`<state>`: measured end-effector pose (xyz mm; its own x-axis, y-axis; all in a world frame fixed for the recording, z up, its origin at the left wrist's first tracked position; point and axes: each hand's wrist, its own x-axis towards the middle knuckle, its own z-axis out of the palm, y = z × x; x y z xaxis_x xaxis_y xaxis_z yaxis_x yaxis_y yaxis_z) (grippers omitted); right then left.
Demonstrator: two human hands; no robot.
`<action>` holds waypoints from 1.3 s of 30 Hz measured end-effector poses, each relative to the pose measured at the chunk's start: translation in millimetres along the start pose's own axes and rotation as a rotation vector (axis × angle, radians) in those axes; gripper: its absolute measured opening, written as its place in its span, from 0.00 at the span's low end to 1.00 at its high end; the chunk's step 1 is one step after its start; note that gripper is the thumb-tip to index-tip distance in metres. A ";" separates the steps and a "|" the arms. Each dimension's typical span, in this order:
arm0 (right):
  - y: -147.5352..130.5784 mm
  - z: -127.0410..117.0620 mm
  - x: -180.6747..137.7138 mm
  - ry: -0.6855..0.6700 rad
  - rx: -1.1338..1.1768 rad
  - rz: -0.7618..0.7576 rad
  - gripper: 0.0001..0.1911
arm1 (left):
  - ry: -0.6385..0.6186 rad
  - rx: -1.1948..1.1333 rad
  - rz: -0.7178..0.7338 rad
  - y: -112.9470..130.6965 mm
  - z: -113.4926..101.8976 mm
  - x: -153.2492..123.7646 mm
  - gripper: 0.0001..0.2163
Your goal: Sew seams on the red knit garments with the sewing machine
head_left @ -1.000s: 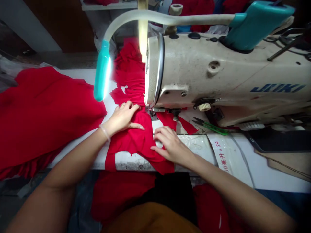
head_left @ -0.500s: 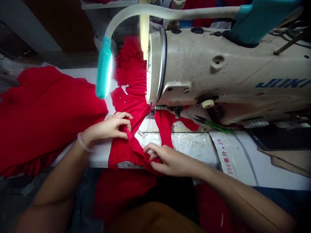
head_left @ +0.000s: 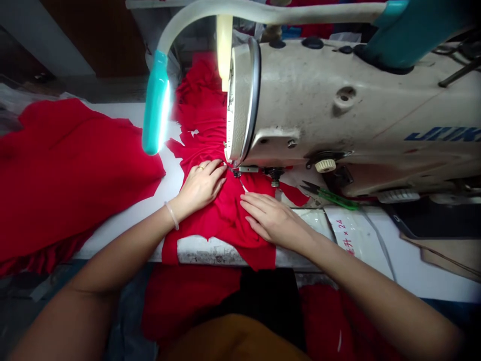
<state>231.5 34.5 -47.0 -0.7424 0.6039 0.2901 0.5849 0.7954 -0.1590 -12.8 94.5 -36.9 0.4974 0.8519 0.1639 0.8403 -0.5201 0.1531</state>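
Observation:
Red fabric (head_left: pixel 225 220) lies bunched under the needle end of a sewing machine (head_left: pixel 300 100) and spreads over the table's front edge. My left hand (head_left: pixel 203 185) rests flat on the fabric, its fingertips just left of the presser foot (head_left: pixel 236 173). To the right of the foot, my right hand (head_left: pixel 270 218) lies on the same fabric with fingers stretched out. A short pale strip shows between its fingertips and the foot. Neither hand is closed on the cloth.
A heap of red fabric (head_left: pixel 75 175) covers the table's left side. A lit teal lamp (head_left: pixel 156 110) hangs over the left. Green-handled thread snips (head_left: pixel 330 195) lie right of the foot. A dark phone-like slab (head_left: pixel 436 220) is further right.
Both hands let go of the gathered cloth and opened onto it. My left hand moved right and up to the foot; my right moved up. The fabric is spread flatter.

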 end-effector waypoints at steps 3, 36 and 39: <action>2.7 4.3 11.7 0.018 -0.083 0.192 0.19 | 0.027 -0.070 0.098 -16.8 7.4 27.3 0.18; -6.8 19.1 20.3 0.102 0.104 0.413 0.24 | -0.128 -0.121 -0.061 -0.2 0.8 12.1 0.36; -6.3 20.3 19.8 0.103 0.102 0.411 0.24 | -0.132 -0.123 -0.062 -0.5 0.2 12.6 0.36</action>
<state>206.5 42.5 -59.4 -0.4155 0.8670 0.2750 0.7857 0.4945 -0.3717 -6.9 105.5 -35.2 0.4766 0.8788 0.0222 0.8415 -0.4634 0.2778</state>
